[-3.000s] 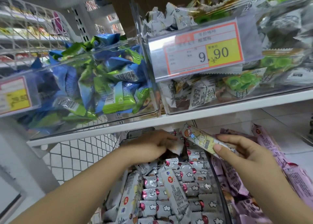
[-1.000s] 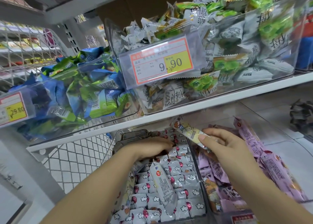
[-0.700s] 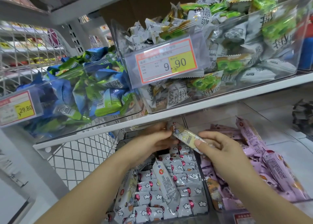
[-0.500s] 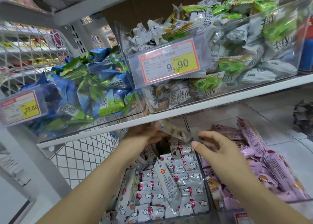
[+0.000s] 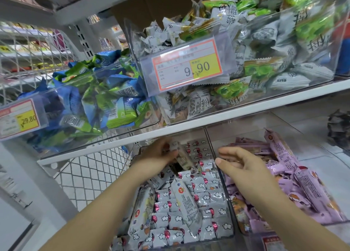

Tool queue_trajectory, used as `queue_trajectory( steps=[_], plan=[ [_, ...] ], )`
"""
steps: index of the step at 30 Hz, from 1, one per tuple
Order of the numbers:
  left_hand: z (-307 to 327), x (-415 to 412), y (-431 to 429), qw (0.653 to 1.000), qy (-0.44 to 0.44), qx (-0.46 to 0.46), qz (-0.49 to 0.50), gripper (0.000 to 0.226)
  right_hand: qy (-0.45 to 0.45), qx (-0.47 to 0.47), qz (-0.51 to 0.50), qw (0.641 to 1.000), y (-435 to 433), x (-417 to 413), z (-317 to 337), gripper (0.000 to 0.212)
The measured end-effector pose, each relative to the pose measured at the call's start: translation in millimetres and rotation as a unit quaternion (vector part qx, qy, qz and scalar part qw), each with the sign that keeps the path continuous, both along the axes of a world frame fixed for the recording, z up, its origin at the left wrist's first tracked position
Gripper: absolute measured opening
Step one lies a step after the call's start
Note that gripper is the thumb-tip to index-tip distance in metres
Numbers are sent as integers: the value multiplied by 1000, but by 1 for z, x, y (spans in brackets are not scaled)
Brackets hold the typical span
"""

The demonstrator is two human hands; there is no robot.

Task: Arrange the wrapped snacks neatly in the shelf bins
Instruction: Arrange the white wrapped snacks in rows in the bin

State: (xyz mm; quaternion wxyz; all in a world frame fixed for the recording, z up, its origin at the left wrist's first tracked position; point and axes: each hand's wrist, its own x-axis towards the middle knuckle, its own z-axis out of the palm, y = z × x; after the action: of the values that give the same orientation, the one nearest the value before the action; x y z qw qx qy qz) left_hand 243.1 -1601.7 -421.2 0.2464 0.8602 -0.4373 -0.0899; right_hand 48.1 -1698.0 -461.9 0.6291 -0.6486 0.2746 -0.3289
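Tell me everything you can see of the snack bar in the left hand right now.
The snack bar is a long, narrow packet in a pale, glossy wrapper; its print is motion-blurred. It slants down to the right above the rear of the clear bin of white cloud-print packets. The left hand grips its upper end. The right hand is apart from it, fingers relaxed.

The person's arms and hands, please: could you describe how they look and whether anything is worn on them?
The left forearm and right forearm are bare as far as the frame shows, with no sleeve in view. The left hand and right hand wear no gloves, and no ring, watch or bracelet shows on either.
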Motion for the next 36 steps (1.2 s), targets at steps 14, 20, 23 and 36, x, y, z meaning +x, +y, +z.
queue_trajectory(
  steps=[14,20,23,36],
  plan=[
    [-19,1,-34,984,160,77,-21,23,3,-15,2,1000,0,-1,-1,15],
    [-23,0,-40,982,126,141,-14,42,9,-24,6,1000,1,1,-2,19],
    [-21,2,-36,978,134,157,-37,39,4,-12,6,1000,1,1,-2,18],
    [-37,12,-43,982,136,128,-28,61,6,-8,12,1000,-1,5,-5,18]
  ],
)
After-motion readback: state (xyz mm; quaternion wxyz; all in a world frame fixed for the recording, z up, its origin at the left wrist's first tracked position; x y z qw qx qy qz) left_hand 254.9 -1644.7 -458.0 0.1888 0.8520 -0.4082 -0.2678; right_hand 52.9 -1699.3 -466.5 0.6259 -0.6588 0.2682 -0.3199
